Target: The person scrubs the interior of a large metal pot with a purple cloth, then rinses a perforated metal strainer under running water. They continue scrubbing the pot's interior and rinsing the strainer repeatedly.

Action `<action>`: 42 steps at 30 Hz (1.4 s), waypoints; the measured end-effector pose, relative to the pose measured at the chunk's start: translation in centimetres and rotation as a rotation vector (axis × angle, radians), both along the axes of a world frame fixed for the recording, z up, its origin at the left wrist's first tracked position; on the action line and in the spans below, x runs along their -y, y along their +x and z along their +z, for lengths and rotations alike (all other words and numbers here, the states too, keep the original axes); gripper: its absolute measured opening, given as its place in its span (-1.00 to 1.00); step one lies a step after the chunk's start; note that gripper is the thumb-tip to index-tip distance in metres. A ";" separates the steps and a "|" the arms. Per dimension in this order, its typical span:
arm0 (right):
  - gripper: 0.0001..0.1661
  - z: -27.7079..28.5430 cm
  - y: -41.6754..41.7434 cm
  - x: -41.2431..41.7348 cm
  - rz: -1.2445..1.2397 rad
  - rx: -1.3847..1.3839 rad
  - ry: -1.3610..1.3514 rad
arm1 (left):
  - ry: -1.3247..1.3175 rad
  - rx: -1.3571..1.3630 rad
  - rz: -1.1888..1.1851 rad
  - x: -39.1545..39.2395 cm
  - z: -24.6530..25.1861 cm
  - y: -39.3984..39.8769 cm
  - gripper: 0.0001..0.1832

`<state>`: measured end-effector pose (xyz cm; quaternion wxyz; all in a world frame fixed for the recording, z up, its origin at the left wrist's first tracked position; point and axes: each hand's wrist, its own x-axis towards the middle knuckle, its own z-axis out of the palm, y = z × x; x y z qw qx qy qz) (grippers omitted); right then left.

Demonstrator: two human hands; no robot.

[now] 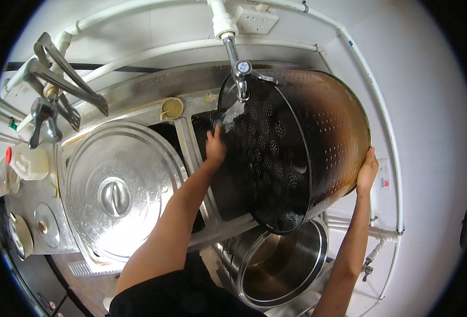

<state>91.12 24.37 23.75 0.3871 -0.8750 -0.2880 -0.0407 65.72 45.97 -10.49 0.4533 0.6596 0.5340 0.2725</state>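
A large perforated metal drum (332,130), browned on its side and dark on its holed end, lies tilted over the sink under the tap (242,87). Water runs from the tap onto the dark end near its upper left edge. My right hand (367,170) is on the drum's far right rim, with the fingers partly hidden behind it. My left hand (216,146) is by the left edge of the dark end, close to the splashing water, with a finger pointing up; whether it touches the drum or holds anything is unclear.
A large round metal lid (138,158) covers the left basin. A small round bowl (172,108) sits on the sink's back ledge. Below the drum stands a deep steel pot (285,265) with liquid. Metal tongs (67,79) hang at upper left, above a plastic jug (29,161).
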 end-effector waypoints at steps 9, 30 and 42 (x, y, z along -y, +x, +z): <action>-0.24 0.3 -0.3 1.0 0.000 -0.179 0.082 | -0.270 0.594 0.088 7.1 10.7 -2.8 -0.21; -0.20 -4.5 0.0 4.0 -0.051 -0.203 0.172 | 0.696 0.301 0.140 -7.4 12.6 6.2 -0.31; 0.06 3.3 1.8 -4.9 0.014 -0.034 -0.357 | -0.458 0.115 0.202 1.6 -0.3 1.2 -0.46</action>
